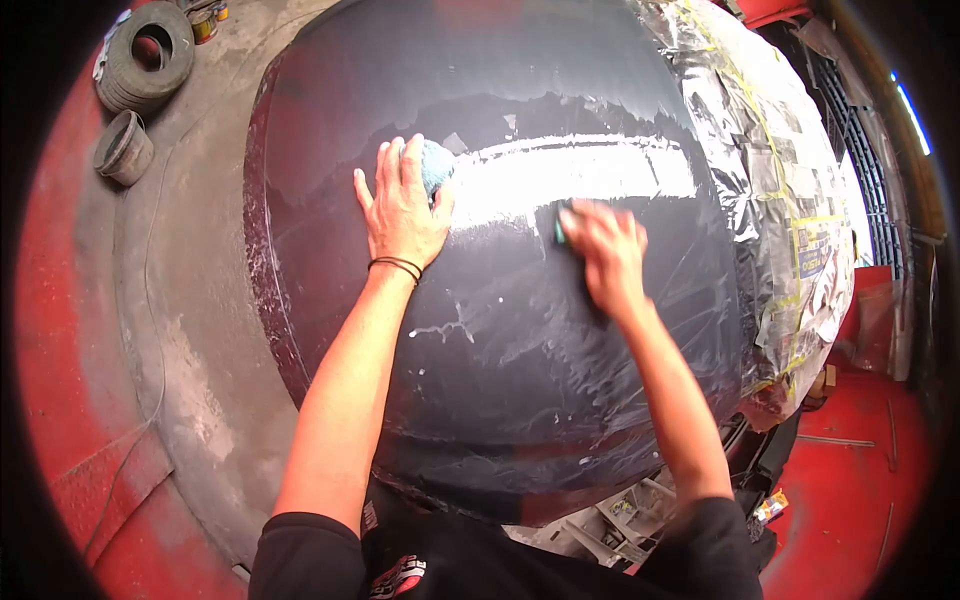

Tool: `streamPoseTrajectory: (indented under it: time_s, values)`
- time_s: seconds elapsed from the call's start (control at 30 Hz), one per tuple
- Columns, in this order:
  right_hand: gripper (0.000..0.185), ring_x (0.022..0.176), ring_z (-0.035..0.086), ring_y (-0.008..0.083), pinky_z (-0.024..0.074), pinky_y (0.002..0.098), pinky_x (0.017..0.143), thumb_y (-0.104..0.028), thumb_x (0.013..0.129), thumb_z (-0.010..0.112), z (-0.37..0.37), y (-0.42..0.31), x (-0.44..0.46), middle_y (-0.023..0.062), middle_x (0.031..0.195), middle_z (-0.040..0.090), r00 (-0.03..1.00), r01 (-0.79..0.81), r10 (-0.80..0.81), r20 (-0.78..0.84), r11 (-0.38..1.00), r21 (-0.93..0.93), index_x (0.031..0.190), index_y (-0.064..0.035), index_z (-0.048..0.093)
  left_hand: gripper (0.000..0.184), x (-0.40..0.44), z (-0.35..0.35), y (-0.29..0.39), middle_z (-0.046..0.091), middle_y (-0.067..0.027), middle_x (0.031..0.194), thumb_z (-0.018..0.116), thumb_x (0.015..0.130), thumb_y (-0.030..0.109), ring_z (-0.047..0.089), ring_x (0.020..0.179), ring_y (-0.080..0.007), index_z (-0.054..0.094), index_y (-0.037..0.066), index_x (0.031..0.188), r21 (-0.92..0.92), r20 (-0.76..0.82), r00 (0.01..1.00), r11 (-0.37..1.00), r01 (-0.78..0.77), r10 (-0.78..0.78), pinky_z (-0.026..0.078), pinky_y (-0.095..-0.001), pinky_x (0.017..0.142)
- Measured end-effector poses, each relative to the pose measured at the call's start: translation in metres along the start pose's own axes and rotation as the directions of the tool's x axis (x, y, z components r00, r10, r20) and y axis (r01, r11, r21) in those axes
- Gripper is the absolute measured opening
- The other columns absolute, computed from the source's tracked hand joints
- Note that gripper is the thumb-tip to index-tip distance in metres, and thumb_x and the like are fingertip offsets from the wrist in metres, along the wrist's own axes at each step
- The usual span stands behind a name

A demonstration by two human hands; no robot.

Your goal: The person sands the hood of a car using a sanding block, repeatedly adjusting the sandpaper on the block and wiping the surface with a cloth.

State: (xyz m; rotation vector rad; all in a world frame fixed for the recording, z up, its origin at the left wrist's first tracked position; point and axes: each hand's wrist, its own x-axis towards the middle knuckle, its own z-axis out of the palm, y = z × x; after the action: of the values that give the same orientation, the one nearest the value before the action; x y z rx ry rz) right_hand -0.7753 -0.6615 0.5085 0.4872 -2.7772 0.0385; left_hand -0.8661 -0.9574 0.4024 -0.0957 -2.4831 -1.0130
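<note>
A dark, wet-looking curved panel [500, 330] with streaks and white marks fills the middle of the view. Bright light reflects in a white band across it. My left hand [403, 212], with dark bands at the wrist, rests on the panel and holds a light blue sponge [436, 168] under its fingers and thumb. To the right, my right hand [606, 250] is slightly blurred and closed round a small green pad [560, 232] against the panel, just below the reflection. Much of the pad is hidden by the fingers.
Masking paper and foil [785, 200] with yellow tape cover the right side. At the upper left, a tire [118, 70] and a bucket [128, 150] stand on the floor. A thin cable [160, 330] lies at left. Metal parts [625, 520] show beneath the panel.
</note>
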Motion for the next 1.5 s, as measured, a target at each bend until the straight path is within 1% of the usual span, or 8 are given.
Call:
streamPoseTrajectory:
  time_s: [0.17, 0.43, 0.63, 0.7, 0.83, 0.97, 1.2, 1.5]
  values:
    - [0.034, 0.131, 0.061, 0.0295, 0.0431, 0.0518, 0.112, -0.013, 0.106, 0.07, 0.039, 0.012, 0.082, -0.0074, 0.151, 0.07, 0.994, -0.075, 0.081, -0.074, 0.994, 0.08, 0.132, -0.0317, 0.081, 0.075, -0.002, 0.003, -0.007, 0.05, -0.0139, 0.168, 0.072, 0.102, 0.04, 0.041, 0.162, -0.0329, 0.041, 0.017, 0.167, -0.021, -0.029, 0.999, 0.999, -0.037, 0.036, 0.022, -0.0694, 0.132]
    - [0.035, 0.129, 0.068, 0.0278, 0.0417, 0.0447, 0.115, -0.005, 0.09, 0.072, -0.078, -0.036, -0.22, 0.0004, 0.141, 0.078, 0.994, -0.056, 0.047, 0.097, 0.995, 0.088, 0.116, -0.0247, 0.086, 0.075, -0.001, 0.015, -0.008, 0.05, -0.012, 0.167, 0.069, 0.103, 0.046, 0.043, 0.161, -0.0315, 0.041, 0.017, 0.166, 0.061, -0.075, 0.996, 0.997, -0.041, 0.046, 0.023, -0.0734, 0.13]
    - [0.045, 0.13, 0.063, 0.0238, 0.0385, 0.0469, 0.113, -0.002, 0.095, 0.07, -0.022, -0.012, -0.04, -0.0063, 0.147, 0.073, 0.994, 0.092, -0.096, 0.05, 0.992, 0.085, 0.13, -0.0281, 0.082, 0.075, 0.003, 0.012, -0.013, 0.053, -0.0152, 0.163, 0.069, 0.101, 0.049, 0.044, 0.159, -0.0322, 0.043, 0.019, 0.164, 0.023, -0.048, 0.996, 0.997, -0.075, 0.076, 0.025, -0.0748, 0.128]
    - [0.037, 0.124, 0.063, 0.0227, 0.0401, 0.0454, 0.11, -0.01, 0.102, 0.071, -0.016, -0.009, -0.039, -0.0119, 0.145, 0.072, 0.998, 0.065, -0.064, -0.005, 0.99, 0.124, 0.131, -0.0304, 0.082, 0.035, -0.002, -0.012, 0.007, 0.059, -0.012, 0.154, 0.067, 0.107, 0.034, 0.052, 0.15, -0.0372, 0.068, 0.017, 0.138, 0.035, -0.071, 0.99, 0.992, -0.118, 0.12, 0.034, -0.0698, 0.125]
    - [0.049, 0.128, 0.066, 0.0332, 0.0428, 0.0501, 0.11, -0.003, 0.093, 0.071, -0.044, -0.047, -0.137, -0.0001, 0.147, 0.074, 0.999, -0.047, 0.049, -0.017, 0.993, 0.113, 0.132, -0.0295, 0.082, 0.047, -0.005, -0.016, 0.003, 0.058, -0.0129, 0.155, 0.07, 0.105, 0.036, 0.051, 0.151, -0.0338, 0.061, 0.018, 0.147, 0.063, 0.002, 0.988, 0.986, -0.152, 0.152, 0.035, -0.0697, 0.124]
    - [0.043, 0.128, 0.068, 0.0258, 0.0417, 0.0456, 0.112, -0.005, 0.09, 0.076, -0.072, -0.092, -0.301, 0.0, 0.145, 0.077, 0.965, -0.262, 0.26, 0.03, 0.96, 0.095, 0.122, -0.0319, 0.087, 0.075, 0.002, 0.016, -0.023, 0.056, -0.0138, 0.161, 0.068, 0.102, 0.055, 0.05, 0.155, -0.0328, 0.044, 0.019, 0.164, 0.02, -0.049, 0.995, 0.996, -0.083, 0.084, 0.027, -0.0748, 0.127]
    - [0.041, 0.125, 0.066, 0.0224, 0.0394, 0.0474, 0.111, -0.011, 0.095, 0.081, -0.049, -0.001, -0.193, -0.0069, 0.144, 0.075, 0.912, -0.356, 0.364, -0.187, 0.931, 0.077, 0.13, -0.0326, 0.083, 0.078, 0.009, 0.018, -0.032, 0.057, -0.0124, 0.164, 0.067, 0.104, 0.06, 0.053, 0.154, -0.0338, 0.043, 0.023, 0.167, 0.018, -0.014, 0.996, 0.996, -0.084, 0.084, 0.025, -0.0714, 0.129]
    - [0.041, 0.13, 0.063, 0.0245, 0.0382, 0.0483, 0.113, -0.011, 0.091, 0.084, -0.068, -0.107, -0.293, -0.0061, 0.146, 0.074, 0.783, -0.59, 0.574, -0.238, 0.808, 0.009, 0.127, -0.0308, 0.083, 0.086, -0.039, 0.006, 0.003, 0.036, -0.0121, 0.18, 0.064, 0.105, 0.061, 0.03, 0.168, -0.0353, 0.032, 0.022, 0.174, 0.017, 0.099, 0.993, 0.998, -0.069, 0.067, 0.013, -0.0781, 0.13]
